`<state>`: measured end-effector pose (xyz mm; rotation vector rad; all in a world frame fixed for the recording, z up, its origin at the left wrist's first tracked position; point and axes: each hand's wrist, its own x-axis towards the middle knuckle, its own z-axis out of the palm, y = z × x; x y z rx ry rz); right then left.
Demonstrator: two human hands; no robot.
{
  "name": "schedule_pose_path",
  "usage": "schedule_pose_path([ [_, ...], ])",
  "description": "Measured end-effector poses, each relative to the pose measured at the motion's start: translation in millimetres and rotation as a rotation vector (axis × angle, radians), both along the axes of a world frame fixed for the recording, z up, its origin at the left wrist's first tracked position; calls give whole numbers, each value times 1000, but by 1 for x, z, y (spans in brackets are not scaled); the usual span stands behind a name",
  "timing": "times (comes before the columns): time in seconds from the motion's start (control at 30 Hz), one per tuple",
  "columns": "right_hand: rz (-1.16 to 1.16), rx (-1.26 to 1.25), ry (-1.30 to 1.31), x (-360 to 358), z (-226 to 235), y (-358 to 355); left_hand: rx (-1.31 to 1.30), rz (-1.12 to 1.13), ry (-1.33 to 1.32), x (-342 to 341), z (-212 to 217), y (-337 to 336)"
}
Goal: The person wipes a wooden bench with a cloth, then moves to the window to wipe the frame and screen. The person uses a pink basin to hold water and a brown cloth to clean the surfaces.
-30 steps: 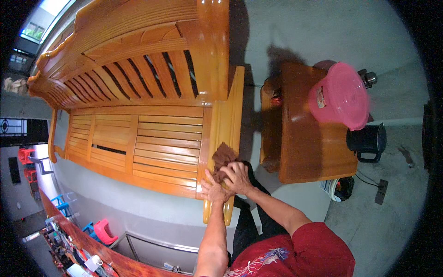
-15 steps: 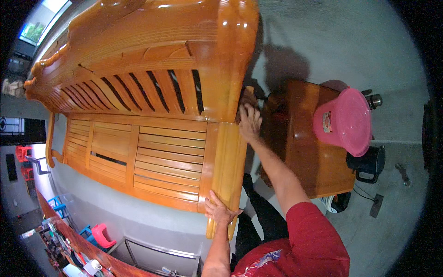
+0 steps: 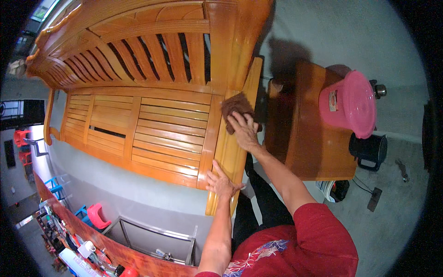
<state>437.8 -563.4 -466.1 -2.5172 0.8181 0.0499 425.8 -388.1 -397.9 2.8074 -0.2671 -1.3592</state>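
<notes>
A glossy wooden bench [image 3: 108, 113] with a slatted back and seat stretches off to the left. Its broad armrest [image 3: 226, 147] runs in front of me. On the rear part of that armrest lies a brown cloth [image 3: 237, 106], which my right hand [image 3: 244, 133] holds and presses down, fingers bent over its edge. Nearer to me, my left hand [image 3: 222, 183] leans on the armrest's front section, fingers spread and nothing in them.
Right of the bench, a wooden side table [image 3: 307, 152] bears a pink bucket [image 3: 341, 104]. A dark kettle [image 3: 369, 150] stands beside it. At lower left are a cluttered reddish table [image 3: 117, 247], a metal frame [image 3: 154, 231] and a pink stool [image 3: 97, 215].
My right hand has brought the cloth from the armrest's outer rear side onto its top, nearer to me. My left hand still rests on the armrest. The view has shifted somewhat.
</notes>
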Motion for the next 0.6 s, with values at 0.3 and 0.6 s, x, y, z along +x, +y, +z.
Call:
schedule_pose_path([
  [0.3,164,53,-165,-98,29,160,-898,934,318,10,-35,126],
  [0.6,731,-196,-311,-172,29,231,-700,952,411,-38,-44,187],
])
